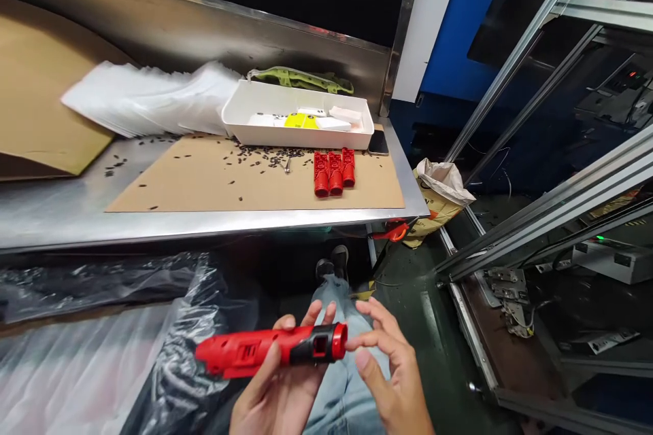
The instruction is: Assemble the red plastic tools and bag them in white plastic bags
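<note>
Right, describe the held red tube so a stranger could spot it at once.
Find the metal table, then look to the left hand in front of it. That hand holds the red tube; unlike the three shorter red pieces on the cardboard, it has a black section near one end.

a metal bench point(51, 221) carries a flat cardboard sheet point(214, 187) near its front edge, a cardboard box point(45, 81) at its left end, a white stack point(153, 98) and white tray point(300, 138) toward the rear edge, a phone point(378, 143) near the right edge, and scattered black pieces point(117, 164).
</note>
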`<state>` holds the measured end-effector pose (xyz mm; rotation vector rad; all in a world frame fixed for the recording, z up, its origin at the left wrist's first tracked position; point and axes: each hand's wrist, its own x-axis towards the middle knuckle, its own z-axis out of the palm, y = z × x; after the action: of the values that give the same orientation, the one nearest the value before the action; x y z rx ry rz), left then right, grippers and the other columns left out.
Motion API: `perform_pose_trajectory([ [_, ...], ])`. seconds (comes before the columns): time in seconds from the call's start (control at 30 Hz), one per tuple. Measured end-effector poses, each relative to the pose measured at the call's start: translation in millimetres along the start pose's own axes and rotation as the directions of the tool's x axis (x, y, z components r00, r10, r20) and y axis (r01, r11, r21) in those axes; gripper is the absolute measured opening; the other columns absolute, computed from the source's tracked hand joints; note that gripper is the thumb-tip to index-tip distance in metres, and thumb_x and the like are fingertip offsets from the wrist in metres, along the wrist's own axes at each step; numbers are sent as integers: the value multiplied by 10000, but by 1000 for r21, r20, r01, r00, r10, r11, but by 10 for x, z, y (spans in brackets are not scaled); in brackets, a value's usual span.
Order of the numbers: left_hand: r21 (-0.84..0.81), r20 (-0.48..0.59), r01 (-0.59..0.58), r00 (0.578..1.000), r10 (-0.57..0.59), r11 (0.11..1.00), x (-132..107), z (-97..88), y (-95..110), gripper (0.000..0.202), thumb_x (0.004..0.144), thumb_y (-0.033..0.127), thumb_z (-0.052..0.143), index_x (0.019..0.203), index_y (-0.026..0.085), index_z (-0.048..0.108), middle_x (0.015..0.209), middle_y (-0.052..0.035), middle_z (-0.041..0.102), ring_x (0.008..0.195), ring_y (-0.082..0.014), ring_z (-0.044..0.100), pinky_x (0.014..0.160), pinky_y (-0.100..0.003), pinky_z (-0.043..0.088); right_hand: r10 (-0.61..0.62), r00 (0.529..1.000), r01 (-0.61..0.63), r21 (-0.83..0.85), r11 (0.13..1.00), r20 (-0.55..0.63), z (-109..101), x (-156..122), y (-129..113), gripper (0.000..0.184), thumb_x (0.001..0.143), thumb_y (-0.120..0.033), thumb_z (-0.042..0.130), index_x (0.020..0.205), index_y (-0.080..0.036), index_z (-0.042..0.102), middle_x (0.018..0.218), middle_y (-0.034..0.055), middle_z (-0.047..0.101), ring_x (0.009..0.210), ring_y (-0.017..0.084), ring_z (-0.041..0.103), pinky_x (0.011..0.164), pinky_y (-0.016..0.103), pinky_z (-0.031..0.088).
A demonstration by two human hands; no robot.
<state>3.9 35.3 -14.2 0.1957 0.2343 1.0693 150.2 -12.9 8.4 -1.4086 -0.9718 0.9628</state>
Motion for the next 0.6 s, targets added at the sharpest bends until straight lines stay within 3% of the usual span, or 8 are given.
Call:
perform_pose_trajectory([
  [0.07,-21,21,32,999,-32,999,9,6,-28,358,974,207,429,1128,303,737,1373,-26,617,1322,-241,485,1119,-380,323,-21,1000,21,10,1000,11,98,-41,28,366,899,-582,596,988,-275,774,1407,101,595,1439,311,370,1198,534,262],
  [0.17,7,-47,70,996,-70,998,21,27,-60,290,956,263,506,1109,328,743,1361,-10,630,1320,-278,487,1162,-439,229,-10,998,7,40,999,54,203,-74,81,417,915,-592,564,1099,-270,757,1475,97,536,1452,306,366,1200,502,292],
  [0.23,4,-75,82,994,-81,997,35,38,-69,250,938,284,553,1088,317,751,1349,-17,639,1304,-304,506,1157,-456,259,-12,998,11,25,1000,63,220,-68,112,416,917,-588,565,1117,-276,754,1486,91,528,1457,309,360,1192,502,311],
  [0.4,-121,14,133,991,-132,984,65,67,-73,324,970,215,487,1186,224,728,1348,-80,619,1281,-268,526,1088,-311,369,-191,977,204,-151,967,95,143,11,124,365,906,-599,581,926,-308,801,1439,53,574,1468,349,312,1182,566,289],
  [0.6,-249,86,182,983,-165,951,97,103,-77,365,1002,178,407,1239,135,682,1379,-121,560,1312,-259,486,1125,-325,298,-383,920,386,-333,860,78,55,98,57,266,877,-527,670,803,-290,764,1331,58,625,1418,358,373,1131,547,359],
])
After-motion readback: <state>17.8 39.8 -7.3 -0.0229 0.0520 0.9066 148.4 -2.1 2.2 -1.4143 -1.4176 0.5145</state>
